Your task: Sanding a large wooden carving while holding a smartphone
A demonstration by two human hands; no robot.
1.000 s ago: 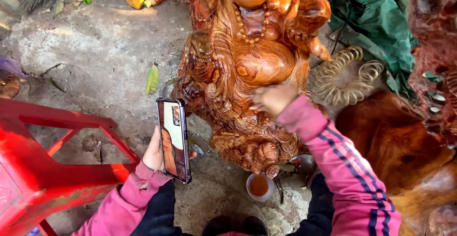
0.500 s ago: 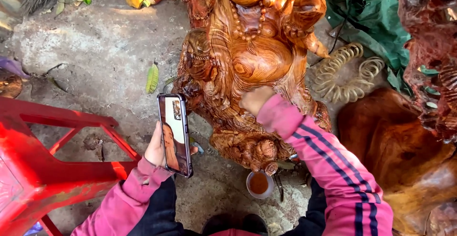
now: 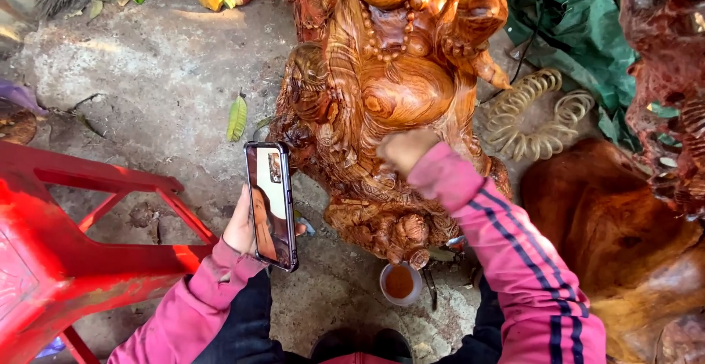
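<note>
My left hand (image 3: 241, 230) holds a smartphone (image 3: 271, 204) upright in its grip. My right hand (image 3: 402, 150), fisted, grip contents hidden, presses against the carved wooden statue (image 3: 382, 92) standing on the concrete floor (image 3: 161, 78).

Beneath me, the rough concrete floor (image 3: 161, 78) carries the carved wooden statue (image 3: 389, 107). A small cup of brown liquid (image 3: 400, 283) sits at its base, a green leaf (image 3: 236, 118) lies beside it, and a coiled hose (image 3: 532, 114) rests near a green tarp (image 3: 580, 26).
</note>
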